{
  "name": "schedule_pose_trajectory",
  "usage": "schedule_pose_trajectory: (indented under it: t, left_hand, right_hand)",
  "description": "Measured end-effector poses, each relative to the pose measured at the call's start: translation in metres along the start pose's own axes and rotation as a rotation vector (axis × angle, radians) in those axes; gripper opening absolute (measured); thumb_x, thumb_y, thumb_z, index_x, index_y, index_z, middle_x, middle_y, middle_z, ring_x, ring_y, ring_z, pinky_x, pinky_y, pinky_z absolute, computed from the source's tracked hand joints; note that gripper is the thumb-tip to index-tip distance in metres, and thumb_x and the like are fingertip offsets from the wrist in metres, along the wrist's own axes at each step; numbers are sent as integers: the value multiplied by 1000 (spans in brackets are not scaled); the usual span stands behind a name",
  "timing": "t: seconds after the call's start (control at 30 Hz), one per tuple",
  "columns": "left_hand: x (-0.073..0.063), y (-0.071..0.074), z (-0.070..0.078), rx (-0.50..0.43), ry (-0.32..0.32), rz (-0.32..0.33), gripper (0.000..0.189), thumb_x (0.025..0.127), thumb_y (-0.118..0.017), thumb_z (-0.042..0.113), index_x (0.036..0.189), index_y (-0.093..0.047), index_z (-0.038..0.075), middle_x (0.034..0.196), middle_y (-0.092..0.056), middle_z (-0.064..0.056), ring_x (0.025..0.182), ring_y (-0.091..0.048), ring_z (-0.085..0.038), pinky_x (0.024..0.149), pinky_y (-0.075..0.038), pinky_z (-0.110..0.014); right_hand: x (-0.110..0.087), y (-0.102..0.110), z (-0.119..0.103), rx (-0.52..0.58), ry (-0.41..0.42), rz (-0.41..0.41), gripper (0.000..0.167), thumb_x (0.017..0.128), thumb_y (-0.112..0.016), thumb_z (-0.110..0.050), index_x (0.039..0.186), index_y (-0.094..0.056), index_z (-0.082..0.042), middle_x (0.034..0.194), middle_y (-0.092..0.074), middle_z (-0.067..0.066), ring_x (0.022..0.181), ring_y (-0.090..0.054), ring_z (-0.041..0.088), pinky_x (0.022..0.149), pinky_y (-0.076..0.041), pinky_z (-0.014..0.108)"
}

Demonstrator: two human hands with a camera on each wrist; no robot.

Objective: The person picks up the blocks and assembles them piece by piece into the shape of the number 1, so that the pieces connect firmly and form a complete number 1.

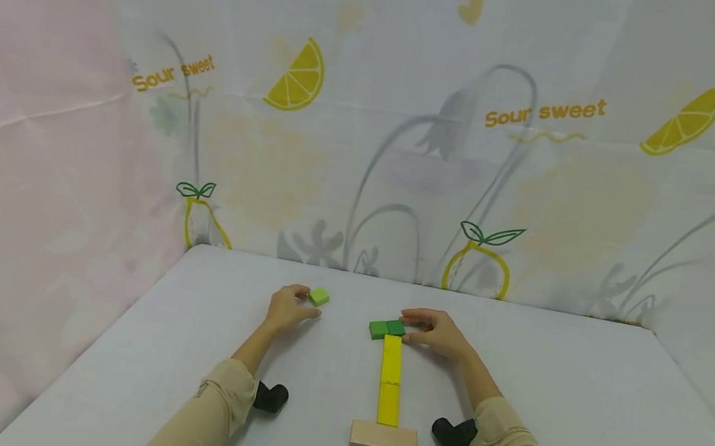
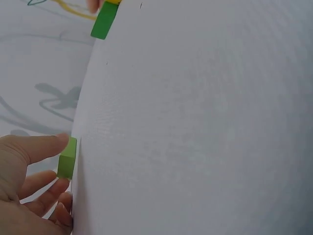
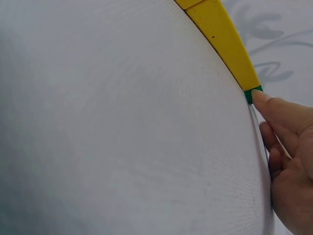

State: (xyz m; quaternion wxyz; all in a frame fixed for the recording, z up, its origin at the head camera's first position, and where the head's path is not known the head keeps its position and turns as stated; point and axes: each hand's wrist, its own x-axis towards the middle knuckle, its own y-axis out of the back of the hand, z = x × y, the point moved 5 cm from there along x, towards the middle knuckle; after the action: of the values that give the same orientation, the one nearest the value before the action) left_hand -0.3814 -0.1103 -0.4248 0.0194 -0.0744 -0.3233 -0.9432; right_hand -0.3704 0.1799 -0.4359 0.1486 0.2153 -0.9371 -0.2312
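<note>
In the head view, my right hand (image 1: pixel 441 333) is at a dark green block (image 1: pixel 395 327), pinching its right end between thumb and fingers. In the right wrist view the thumb (image 3: pixel 261 96) lies against that block. A mid-green block (image 1: pixel 378 329) sits right beside it on the left. Two yellow blocks (image 1: pixel 392 360) run in a line from the dark green block toward a tan wooden block (image 1: pixel 384 439). Farther left, my left hand (image 1: pixel 290 309) is spread around a light green block (image 1: pixel 319 297), fingertips at its edge and the thumb a little apart.
Everything lies on a white-covered table (image 1: pixel 552 406). Behind it hangs a patterned cloth (image 1: pixel 351 176) with lemon prints, and a pinkish cloth (image 1: pixel 20 203) is on the left. A black device (image 1: pixel 271 397) sits at the left wrist, another black device (image 1: pixel 454 433) at the right.
</note>
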Motion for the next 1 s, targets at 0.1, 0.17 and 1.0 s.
schedule_pose_trajectory:
  t: [0.1,0.17,1.0]
  left_hand:
    - [2,-1,0,6,-14,16,51,72,-76,7,115,-58,-13,107,-62,-26,105,-54,-40,91,-42,-48]
    - [3,0,0,15,-26,30,51,71,-75,7,115,-58,-13,107,-61,-28,104,-55,-41,91,-42,-49]
    - [12,-6,6,161,-8,-9,44,75,-77,22,107,-65,-7,97,-63,-19,90,-58,-31,79,-46,-44]
  right_hand:
    - [0,0,0,3,4,-2,48,81,-71,-4,122,-54,12,116,-62,25,110,-56,39,85,-47,27]
    - [0,-1,0,4,5,-2,47,81,-71,-3,122,-54,12,116,-62,25,110,-56,39,85,-46,27]
    - [0,0,1,-8,-3,5,47,81,-71,-4,122,-55,12,115,-62,24,108,-57,39,78,-44,21]
